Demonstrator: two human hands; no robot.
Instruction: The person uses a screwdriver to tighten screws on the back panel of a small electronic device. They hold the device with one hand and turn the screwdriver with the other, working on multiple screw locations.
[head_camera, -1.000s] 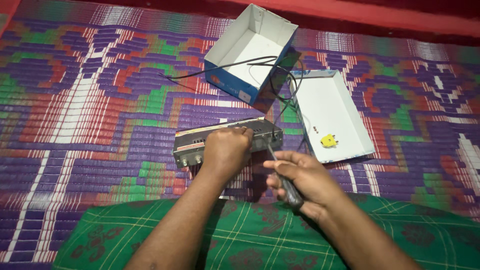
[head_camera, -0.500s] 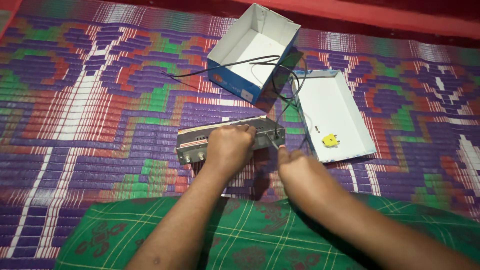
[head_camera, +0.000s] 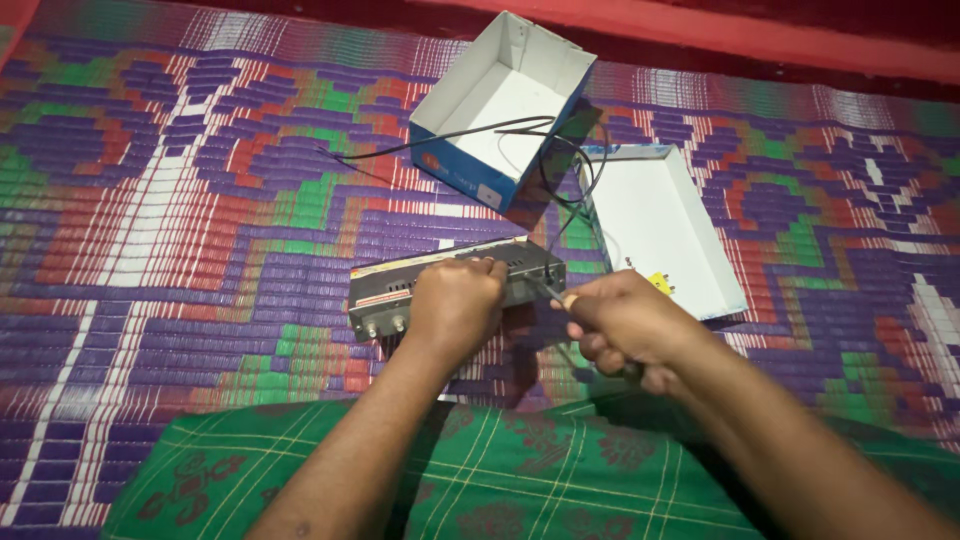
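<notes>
- Left hand (head_camera: 455, 305) clamps the grey metal box (head_camera: 455, 278), steadying it on the mat (head_camera: 200, 200).
- Right hand (head_camera: 625, 322) grips the screwdriver (head_camera: 545, 292), its tip at the box's end.

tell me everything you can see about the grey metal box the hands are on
The box is a long, flat grey metal case with an orange stripe and small round sockets on its near face and vent slots on top. It lies flat on the woven mat. The left hand presses on it; the right hand holds a screwdriver to its right end.
</notes>
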